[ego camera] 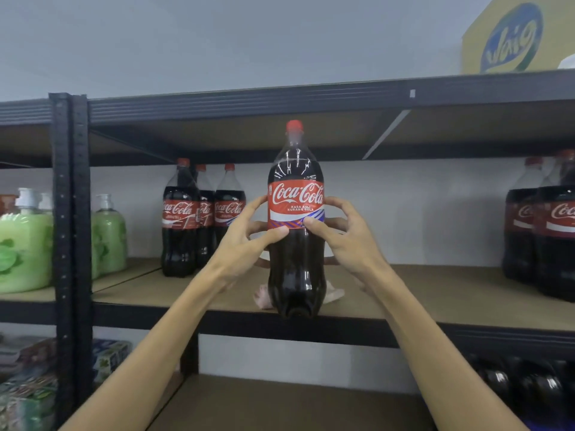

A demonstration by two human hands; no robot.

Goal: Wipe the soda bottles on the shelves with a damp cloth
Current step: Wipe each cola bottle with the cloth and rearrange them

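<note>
1. Bottle [295,262] first: a big cola one with a red cap and red label, upright and dead centre in the view. Its base was right at the front lip of the middle shelf [435,293]. Honestly couldn't tell whether it sat on the board or hung a hair above it.
2. The left hand [245,234] came in from the lower left, forearm stretched up and forward, wrist pretty straight. Its thumb lay across the lower edge of the label and its index finger reached up the label's left side. The other fingers curled round the back, so it was gripping the bottle.
3. The right hand [345,237] mirrored it from the lower right. Its thumb pressed on the label's bottom stripe and its fingers bent round the right flank, gripping the same bottle. The two thumb tips sat close together on the front, not quite touching.
4. The cloth [334,294] was pale, pinkish and crumpled. It lay on the shelf just behind the bottle's base, with bits poking out on either side. Neither hand was on it.
5. Three more cola bottles [180,225] stood bunched at the back left of the same shelf. Another cluster [547,237] stood at the right end, well apart from the held one.
6. Other stuff:
   - Green soap pump bottles [109,234] stood beside the black upright post [67,213] on the left.
   - A yellow box [485,42] sat up on the top shelf at the right.
   - Dark bottles [529,387] were on the lower shelf at bottom right.
   - Colourful packs [28,396] were at lower left.
</note>
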